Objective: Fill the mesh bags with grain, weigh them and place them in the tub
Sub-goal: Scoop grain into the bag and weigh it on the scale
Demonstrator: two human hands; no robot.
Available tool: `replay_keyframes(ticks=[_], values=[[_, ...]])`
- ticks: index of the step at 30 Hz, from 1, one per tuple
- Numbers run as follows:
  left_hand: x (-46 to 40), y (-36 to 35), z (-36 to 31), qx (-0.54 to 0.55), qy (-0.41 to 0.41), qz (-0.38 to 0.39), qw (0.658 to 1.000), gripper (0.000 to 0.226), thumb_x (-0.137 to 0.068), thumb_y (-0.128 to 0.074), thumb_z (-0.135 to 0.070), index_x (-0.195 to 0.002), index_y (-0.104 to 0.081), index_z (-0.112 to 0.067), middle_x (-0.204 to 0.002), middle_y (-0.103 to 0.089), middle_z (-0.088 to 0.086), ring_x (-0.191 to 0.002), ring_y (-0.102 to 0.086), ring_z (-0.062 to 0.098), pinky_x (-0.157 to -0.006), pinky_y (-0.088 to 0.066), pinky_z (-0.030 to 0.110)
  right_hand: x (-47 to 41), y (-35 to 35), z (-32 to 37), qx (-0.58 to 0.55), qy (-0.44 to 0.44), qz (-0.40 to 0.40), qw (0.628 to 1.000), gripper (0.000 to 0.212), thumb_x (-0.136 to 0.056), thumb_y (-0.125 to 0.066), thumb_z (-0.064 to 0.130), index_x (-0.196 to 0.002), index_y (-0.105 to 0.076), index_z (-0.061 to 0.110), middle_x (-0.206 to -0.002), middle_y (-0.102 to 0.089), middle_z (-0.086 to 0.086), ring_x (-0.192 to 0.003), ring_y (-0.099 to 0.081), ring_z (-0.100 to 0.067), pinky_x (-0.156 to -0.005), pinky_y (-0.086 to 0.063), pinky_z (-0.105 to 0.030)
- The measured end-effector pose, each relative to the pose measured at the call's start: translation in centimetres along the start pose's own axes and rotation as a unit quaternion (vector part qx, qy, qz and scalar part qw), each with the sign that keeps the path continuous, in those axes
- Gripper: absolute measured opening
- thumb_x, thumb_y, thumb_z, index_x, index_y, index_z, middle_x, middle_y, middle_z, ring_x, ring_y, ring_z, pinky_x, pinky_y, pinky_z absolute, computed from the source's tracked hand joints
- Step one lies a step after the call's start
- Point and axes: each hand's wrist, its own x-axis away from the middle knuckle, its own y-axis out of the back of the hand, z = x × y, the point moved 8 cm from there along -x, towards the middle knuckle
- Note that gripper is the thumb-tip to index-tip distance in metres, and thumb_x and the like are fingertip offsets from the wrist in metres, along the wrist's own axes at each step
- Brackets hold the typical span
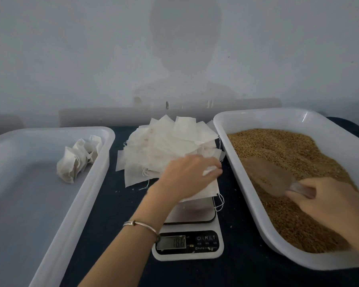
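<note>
Left hand (188, 176) pinched flat white mesh bag (203, 190) over white digital scale (188, 243); right hand (327, 200) gripped clear plastic scoop (278, 179) in brown grain (294, 162); white bag heap (168, 146) behind.

One head-worn view looks forward and down, close over the bench (232, 272), toward the wall (91, 59) beyond the fingers (212, 169).

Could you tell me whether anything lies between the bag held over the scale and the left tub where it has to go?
Nothing visible does. The left hand holds the bag over the scale; only bare dark cloth separates it from the tub, whose floor is free beside the filled bags.
</note>
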Motion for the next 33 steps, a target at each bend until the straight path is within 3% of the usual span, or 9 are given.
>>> replay_keyframes(ticks=[2,4,8,11,13,16,20,26,33], values=[[-0.2,-1.5,-0.7,-0.082,0.002,0.021,0.996,0.037,-0.1,-0.033,-0.05,-0.114,-0.06,-0.029,-0.1,-0.059,-0.002,-0.09,-0.058,0.02,-0.073,-0.043,0.03,0.3,0.9,-0.5,-0.033,0.004,-0.028,0.999,0.015,-0.084,-0.066,0.043,-0.074,-0.063,0.034,-0.054,-0.063,0.01,-0.05,-0.06,-0.009,-0.048,-0.042,-0.023],[-0.3,-1.4,-0.9,-0.109,0.01,-0.019,0.994,0.034,-0.101,-0.034,-0.046,-0.103,-0.057,-0.021,-0.095,-0.06,0.0,-0.085,-0.059,0.022,-0.068,-0.041,0.03,0.9,1.9,-0.9,-0.059,0.009,-0.056,0.997,0.013,-0.082,-0.068,0.042,-0.072,-0.062,0.036,-0.059,-0.065,0.013,-0.057,-0.061,-0.009,-0.05,-0.041,-0.023],[0.4,0.4,0.5,-0.001,0.07,-0.109,0.992,0.011,-0.09,-0.046,-0.024,-0.085,-0.045,-0.015,-0.073,-0.057,0.003,-0.07,-0.055,0.028,-0.061,-0.041,0.032,2.4,4.2,-0.3,-0.115,0.042,-0.07,0.99,0.008,-0.072,-0.068,0.052,-0.068,-0.063,0.046,-0.064,-0.066,0.022,-0.068,-0.062,-0.005,-0.064,-0.051,-0.034],[1.3,1.7,2.0,0.109,0.098,-0.123,0.981,0.007,-0.078,-0.054,-0.012,-0.077,-0.047,-0.013,-0.067,-0.057,0.004,-0.063,-0.051,0.023,-0.058,-0.041,0.033,3.2,5.6,2.1,-0.125,0.083,-0.027,0.988,0.021,-0.062,-0.057,0.066,-0.075,-0.067,0.053,-0.07,-0.065,0.033,-0.069,-0.065,0.003,-0.055,-0.049,-0.027],[1.7,2.2,3.0,0.165,0.107,-0.123,0.973,0.013,-0.079,-0.056,-0.009,-0.077,-0.047,-0.018,-0.065,-0.057,-0.002,-0.056,-0.046,0.01,-0.053,-0.038,0.021,3.5,6.3,4.1,-0.105,0.112,0.005,0.988,0.029,-0.057,-0.05,0.071,-0.08,-0.065,0.059,-0.069,-0.064,0.035,-0.076,-0.059,0.015,-0.055,-0.042,-0.021],[2.4,2.7,4.5,0.22,0.127,-0.131,0.958,0.019,-0.083,-0.056,-0.007,-0.079,-0.047,-0.024,-0.059,-0.055,-0.008,-0.048,-0.043,0.003,-0.048,-0.035,0.012,3.5,6.8,6.5,-0.054,0.15,0.038,0.986,0.035,-0.065,-0.04,0.083,-0.086,-0.06,0.064,-0.073,-0.069,0.024,-0.073,-0.065,0.001,-0.059,-0.047,-0.023],[3.0,3.0,5.0,0.237,0.116,-0.141,0.954,0.018,-0.091,-0.054,-0.008,-0.085,-0.047,-0.024,-0.052,-0.056,-0.01,-0.046,-0.044,0.003,-0.047,-0.037,0.011,3.1,6.5,9.5,0.001,0.201,0.094,0.975,0.05,-0.057,-0.039,0.086,-0.086,-0.065,0.054,-0.076,-0.07,0.017,-0.071,-0.066,-0.005,-0.074,-0.056,-0.037],[3.7,3.5,4.6,0.245,0.099,-0.155,0.952,0.021,-0.093,-0.049,-0.007,-0.084,-0.046,-0.026,-0.057,-0.057,-0.001,-0.048,-0.042,0.004,-0.047,-0.035,0.012,2.1,6.9,12.0,0.06,0.223,0.09,0.969,0.058,-0.055,-0.045,0.075,-0.089,-0.069,0.034,-0.082,-0.07,0.01,-0.075,-0.066,-0.009,-0.075,-0.056,-0.036],[3.7,3.3,4.3,0.27,0.102,-0.138,0.947,0.02,-0.094,-0.05,-0.009,-0.085,-0.047,-0.027,-0.063,-0.064,-0.002,-0.05,-0.049,0.0,-0.05,-0.038,0.009,1.4,7.3,12.8,0.093,0.229,0.087,0.965,0.029,-0.057,-0.049,0.074,-0.082,-0.059,0.063,-0.076,-0.07,0.018,-0.077,-0.068,-0.007,-0.075,-0.057,-0.036]])
